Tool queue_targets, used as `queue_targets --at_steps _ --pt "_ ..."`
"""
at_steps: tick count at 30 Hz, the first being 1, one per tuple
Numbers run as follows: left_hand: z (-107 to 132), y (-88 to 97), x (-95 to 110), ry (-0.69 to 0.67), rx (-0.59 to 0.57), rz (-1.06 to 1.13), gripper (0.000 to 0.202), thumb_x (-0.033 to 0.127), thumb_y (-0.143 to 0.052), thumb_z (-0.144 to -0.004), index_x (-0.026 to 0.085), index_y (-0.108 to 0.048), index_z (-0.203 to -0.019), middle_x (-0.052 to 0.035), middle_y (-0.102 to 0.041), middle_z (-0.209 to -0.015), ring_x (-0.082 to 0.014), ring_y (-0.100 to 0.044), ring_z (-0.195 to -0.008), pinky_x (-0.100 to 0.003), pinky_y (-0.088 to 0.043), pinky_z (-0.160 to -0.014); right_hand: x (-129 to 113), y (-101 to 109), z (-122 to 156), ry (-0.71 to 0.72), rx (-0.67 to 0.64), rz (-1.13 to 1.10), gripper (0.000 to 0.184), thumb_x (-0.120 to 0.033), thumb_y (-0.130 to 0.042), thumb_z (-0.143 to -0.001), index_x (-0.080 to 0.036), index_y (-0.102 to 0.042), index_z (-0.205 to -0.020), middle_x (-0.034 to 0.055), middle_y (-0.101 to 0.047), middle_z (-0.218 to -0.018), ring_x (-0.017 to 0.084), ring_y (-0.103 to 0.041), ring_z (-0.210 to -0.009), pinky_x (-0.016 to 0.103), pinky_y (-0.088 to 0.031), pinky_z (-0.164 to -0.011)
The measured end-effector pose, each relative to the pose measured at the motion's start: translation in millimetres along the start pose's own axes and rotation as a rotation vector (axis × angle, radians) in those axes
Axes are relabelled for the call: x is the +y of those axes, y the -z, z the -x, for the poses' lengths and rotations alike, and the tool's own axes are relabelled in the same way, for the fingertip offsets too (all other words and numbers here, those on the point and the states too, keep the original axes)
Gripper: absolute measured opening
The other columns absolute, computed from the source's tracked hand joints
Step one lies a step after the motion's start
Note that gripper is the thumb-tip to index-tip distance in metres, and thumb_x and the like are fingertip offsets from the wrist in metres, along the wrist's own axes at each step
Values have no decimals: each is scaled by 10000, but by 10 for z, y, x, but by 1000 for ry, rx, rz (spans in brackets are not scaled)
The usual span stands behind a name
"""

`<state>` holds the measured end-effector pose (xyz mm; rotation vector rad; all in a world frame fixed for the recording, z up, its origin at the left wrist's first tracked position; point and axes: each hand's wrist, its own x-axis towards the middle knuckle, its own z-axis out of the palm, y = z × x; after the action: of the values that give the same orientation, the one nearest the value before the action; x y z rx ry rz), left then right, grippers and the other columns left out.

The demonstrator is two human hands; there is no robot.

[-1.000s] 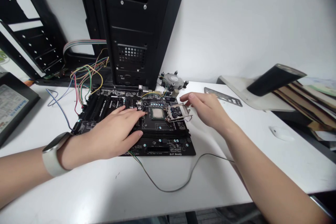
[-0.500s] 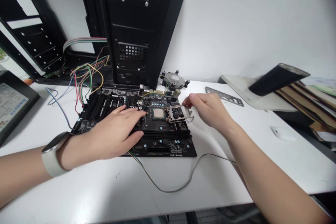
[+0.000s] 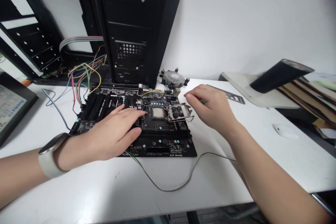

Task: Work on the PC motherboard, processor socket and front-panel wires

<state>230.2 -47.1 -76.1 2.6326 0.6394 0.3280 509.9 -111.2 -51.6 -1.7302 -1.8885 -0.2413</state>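
A black motherboard (image 3: 105, 106) lies flat on the white table (image 3: 168, 196). My left hand (image 3: 112, 131) rests flat on its middle, fingers stretched out, fingertips beside the CPU socket. A chip (image 3: 158, 112) sits in the socket, and the metal load plate (image 3: 180, 111) stands swung up on its right. My right hand (image 3: 210, 110) hovers at the plate's upper right corner with the fingers curled into a pinch; what they hold is hidden. A pale watch (image 3: 49, 155) is on my left wrist.
A black computer case (image 3: 131, 24) stands behind the board with coloured wires (image 3: 84, 77) trailing out. A cooler fan (image 3: 172, 77), a metal I/O shield (image 3: 231, 96), a white mouse (image 3: 285, 131), stacked papers (image 3: 309, 101) and a thin cable (image 3: 170, 187) lie around.
My right hand has lifted slightly from the load plate's edge and curled tighter. The left hand has stayed on the board. The view has shifted a little.
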Motion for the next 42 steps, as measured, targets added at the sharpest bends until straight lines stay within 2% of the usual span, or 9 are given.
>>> queue_targets --at_steps 3,7,10,16,22,30,33,37,42 --pt "15 3 2 -6 27 23 461 348 -299 -953 135 -474 -1322 -132 -571 -1342 -270 -517 -1269 -578 -241 -1173 -33 25 13 0 52 49 233 -279 -521 -872 -201 -641 -689 25 -592 -661 141 -514 -566 308 -384 -579" --pt "18 8 19 -16 54 15 445 344 -313 -950 140 -489 -1303 -135 -582 -1322 -274 -531 -1246 -576 -262 -1165 -85 9 38 109 74 16 209 -261 -519 -876 -203 -641 -717 37 -615 -696 159 -560 -637 309 -416 -608" --pt "14 20 35 -14 52 15 437 358 -324 -951 146 -495 -1293 -137 -588 -1312 -283 -544 -1226 -588 -280 -1153 -122 -23 60 173 54 8 193 -247 -522 -880 -193 -646 -742 47 -638 -741 162 -585 -682 293 -430 -610" --pt "39 37 35 14 65 26 498 397 -249 -972 114 -459 -1323 -154 -565 -1344 -279 -507 -1277 -568 -272 -1164 -147 -50 80 178 11 20 190 -235 -529 -873 -176 -671 -761 32 -628 -686 126 -528 -555 267 -402 -551" --pt "73 -6 -30 25 148 116 508 433 -243 -983 141 -437 -1351 -136 -545 -1362 -249 -515 -1253 -462 -417 -1095 -150 -99 102 160 -34 15 204 -257 -520 -880 -178 -683 -786 40 -638 -722 134 -544 -595 275 -418 -580" --pt "134 81 -20 -15 279 220 520 470 -223 -1002 152 -461 -1339 -111 -565 -1341 -221 -524 -1239 -379 -400 -1098 -215 -99 122 288 -32 29 225 -260 -493 -900 -177 -674 -796 61 -654 -731 169 -591 -680 294 -458 -605" --pt "214 118 -2 -60 290 146 496 447 -239 -1005 148 -474 -1323 -111 -580 -1315 -225 -547 -1208 -370 -420 -1072 -218 -45 116 302 11 74 263 -250 -493 -904 -173 -646 -703 55 -632 -680 163 -569 -654 291 -435 -589" --pt "349 121 -34 -111 299 62 496 448 -246 -1002 141 -461 -1327 -132 -565 -1331 -245 -533 -1227 -394 -417 -1073 -198 24 120 248 9 105 393 -280 -480 -910 -184 -518 -531 26 -539 -567 127 -480 -553 268 -360 -519" --pt "443 182 -34 5 399 306 643 640 -170 -950 212 -496 -1303 -92 -587 -1303 -257 -523 -1241 -429 -407 -1088 -203 30 146 304 3 113 419 -279 -466 -918 -184 -464 -510 21 -513 -538 119 -463 -543 261 -324 -499"
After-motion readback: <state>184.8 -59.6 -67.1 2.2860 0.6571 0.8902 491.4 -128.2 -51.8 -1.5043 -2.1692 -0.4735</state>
